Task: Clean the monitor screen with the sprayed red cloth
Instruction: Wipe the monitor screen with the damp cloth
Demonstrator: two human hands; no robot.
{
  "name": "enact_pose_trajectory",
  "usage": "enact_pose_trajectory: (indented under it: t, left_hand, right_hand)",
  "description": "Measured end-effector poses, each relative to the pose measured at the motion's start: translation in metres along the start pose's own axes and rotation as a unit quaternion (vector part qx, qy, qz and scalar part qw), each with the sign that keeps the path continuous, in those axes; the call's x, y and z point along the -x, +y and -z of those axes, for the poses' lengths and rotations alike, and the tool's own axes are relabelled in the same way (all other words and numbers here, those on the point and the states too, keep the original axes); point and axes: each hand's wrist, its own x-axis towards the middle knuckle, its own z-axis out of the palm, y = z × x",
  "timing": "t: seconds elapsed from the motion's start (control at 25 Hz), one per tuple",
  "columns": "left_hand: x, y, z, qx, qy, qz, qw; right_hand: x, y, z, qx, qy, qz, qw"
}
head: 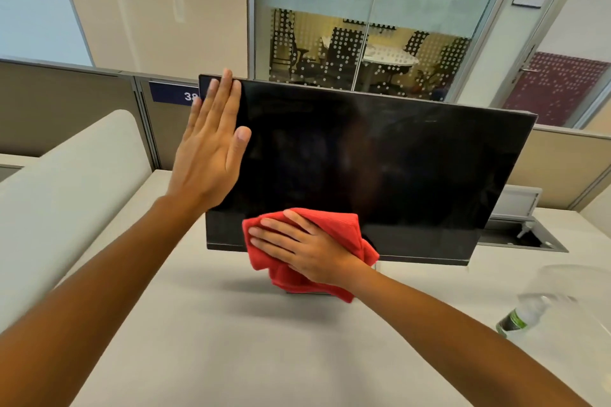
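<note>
A black monitor stands on the white desk, its dark screen facing me and tilted back. My left hand lies flat against the screen's upper left edge, fingers straight and together, holding nothing. My right hand presses a crumpled red cloth against the lower left part of the screen, over the bottom bezel. Part of the cloth hangs below the monitor and hides the stand.
A clear spray bottle with a green label lies at the right of the white desk. An open cable tray sits behind the monitor at right. A white padded divider runs along the left. Grey partitions and glass office walls stand behind.
</note>
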Motion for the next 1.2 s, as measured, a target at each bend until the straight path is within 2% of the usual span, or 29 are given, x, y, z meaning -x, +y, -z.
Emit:
enact_pose_trajectory:
  t: [0.2, 0.4, 0.72, 0.96, 1.08, 1.2]
  left_hand:
    - [0.028, 0.025, -0.036, -0.019, -0.043, -0.005, 0.999]
    - [0.047, 0.039, -0.058, -0.026, -0.053, 0.017, 0.998]
    - [0.077, 0.064, -0.075, 0.021, -0.097, 0.017, 0.995]
    - [0.09, 0.084, -0.081, 0.063, -0.126, 0.019, 0.99]
    - [0.099, 0.105, -0.079, 0.093, -0.138, -0.018, 0.986]
    - [0.108, 0.134, -0.073, 0.136, -0.155, -0.034, 0.978]
  right_hand:
    - [0.102, 0.024, -0.001, 0.018, -0.043, 0.009, 0.999]
    - [0.188, 0.034, 0.013, 0.032, -0.081, -0.085, 0.993]
    - [0.244, 0.02, 0.042, 0.043, -0.047, -0.233, 0.97]
    - [0.25, 0.004, 0.054, 0.04, -0.012, -0.347, 0.937]
    - [0.247, 0.001, 0.066, 0.017, -0.007, -0.434, 0.901]
    - [0.24, -0.001, 0.083, -0.002, 0.038, -0.491, 0.87]
